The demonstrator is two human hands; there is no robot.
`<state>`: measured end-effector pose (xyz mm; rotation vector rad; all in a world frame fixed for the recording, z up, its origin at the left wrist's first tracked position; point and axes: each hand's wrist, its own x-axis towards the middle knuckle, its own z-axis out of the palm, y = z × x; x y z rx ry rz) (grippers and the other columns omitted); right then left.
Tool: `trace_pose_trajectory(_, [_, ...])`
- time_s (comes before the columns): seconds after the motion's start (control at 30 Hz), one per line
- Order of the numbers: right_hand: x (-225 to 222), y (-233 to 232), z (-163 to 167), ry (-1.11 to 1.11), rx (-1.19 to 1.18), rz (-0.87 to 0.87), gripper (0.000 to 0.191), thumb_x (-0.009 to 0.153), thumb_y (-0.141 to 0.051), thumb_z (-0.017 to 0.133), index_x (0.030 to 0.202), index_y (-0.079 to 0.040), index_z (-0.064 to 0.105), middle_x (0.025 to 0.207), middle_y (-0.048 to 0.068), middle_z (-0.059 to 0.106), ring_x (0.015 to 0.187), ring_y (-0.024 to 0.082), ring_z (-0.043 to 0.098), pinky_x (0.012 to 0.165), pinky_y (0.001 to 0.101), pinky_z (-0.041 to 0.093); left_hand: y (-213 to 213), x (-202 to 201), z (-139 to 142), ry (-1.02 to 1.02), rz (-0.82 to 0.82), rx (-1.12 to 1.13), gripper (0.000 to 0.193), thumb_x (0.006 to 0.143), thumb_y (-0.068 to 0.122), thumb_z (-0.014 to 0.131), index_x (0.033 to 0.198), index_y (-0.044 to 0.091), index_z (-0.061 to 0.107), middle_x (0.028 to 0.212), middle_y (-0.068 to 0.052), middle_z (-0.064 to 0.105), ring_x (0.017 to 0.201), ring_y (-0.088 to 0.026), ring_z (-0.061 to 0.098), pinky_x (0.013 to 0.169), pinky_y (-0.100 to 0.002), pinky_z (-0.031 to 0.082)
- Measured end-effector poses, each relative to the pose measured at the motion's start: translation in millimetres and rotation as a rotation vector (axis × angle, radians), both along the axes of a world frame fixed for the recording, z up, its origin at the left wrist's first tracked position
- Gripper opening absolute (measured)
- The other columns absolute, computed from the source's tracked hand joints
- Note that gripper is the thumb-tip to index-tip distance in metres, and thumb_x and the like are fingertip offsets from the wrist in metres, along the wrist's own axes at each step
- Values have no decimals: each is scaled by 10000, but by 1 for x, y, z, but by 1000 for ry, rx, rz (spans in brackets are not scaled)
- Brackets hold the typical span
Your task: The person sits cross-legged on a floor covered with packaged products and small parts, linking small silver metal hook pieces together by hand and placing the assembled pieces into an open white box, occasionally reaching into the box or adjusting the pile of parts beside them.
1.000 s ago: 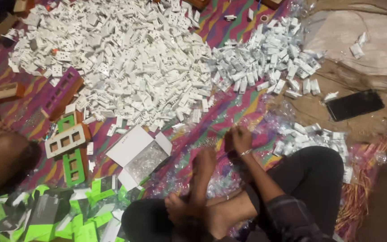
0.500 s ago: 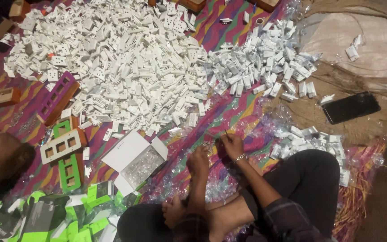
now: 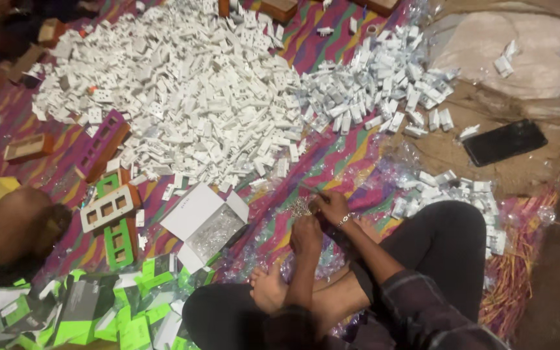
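I sit cross-legged on a striped mat (image 3: 332, 155). My left hand (image 3: 306, 234) and my right hand (image 3: 332, 206) are close together just past my bare foot (image 3: 268, 290), fingers curled over a small glittering heap of tiny pieces (image 3: 299, 207) and crumpled clear plastic wrap (image 3: 273, 227). Whatever the fingers hold is too small to make out. A bracelet sits on my right wrist. An open white box (image 3: 210, 228) of small metal pieces lies left of my hands.
A big pile of white plastic parts (image 3: 183, 97) fills the mat ahead, with a smaller pile (image 3: 384, 91) to its right. A black phone (image 3: 503, 141) lies on brown sacking. Coloured frames (image 3: 106, 209), green-and-white cartons (image 3: 98, 311) and another person's knee (image 3: 8, 223) are on the left.
My two hands have drawn closer together over the glittering heap. The view has shifted slightly. The piles and the box have not moved.
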<state>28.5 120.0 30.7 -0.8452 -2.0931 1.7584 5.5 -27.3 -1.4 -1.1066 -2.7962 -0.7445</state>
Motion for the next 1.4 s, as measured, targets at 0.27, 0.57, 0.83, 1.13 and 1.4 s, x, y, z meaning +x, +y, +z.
trace_pose_trajectory(0.27, [3,-2,11,24,132,2,227,938,-222,666,885,-20,754,740,113,757,664,185,746,623,319,559,10,3,3,-175,-31,-17,151,928,119,593,979,6,679,958,-224,695,900,-437,669,785,-544,525])
trace_pose_trajectory(0.57, [8,-2,8,-103,197,264,255,833,-289,789,874,-41,748,823,145,729,762,265,720,697,393,569,-28,15,53,-246,-224,-246,158,893,153,653,966,39,735,970,-207,700,905,-405,681,782,-531,542])
trace_pose_trajectory(0.83, [16,-34,-5,-158,557,601,218,801,-266,779,942,-100,767,931,162,725,849,368,689,735,491,547,-97,-112,67,-264,159,106,203,917,198,595,961,52,729,936,-210,715,913,-417,675,817,-495,522])
trace_pose_trajectory(1.13, [51,-48,-13,-36,497,678,230,842,-256,725,1016,-109,749,1036,111,692,927,342,680,757,463,534,-137,-168,30,268,218,7,371,776,244,725,1008,-44,749,1054,-306,690,1019,-472,621,975,-521,422])
trace_pose_trajectory(1.4, [42,-35,-16,-95,416,483,225,915,-293,658,1008,-103,734,1045,98,691,933,298,695,793,413,553,-130,-169,29,92,328,-51,153,872,103,618,773,-2,668,856,-237,660,870,-440,638,832,-555,489])
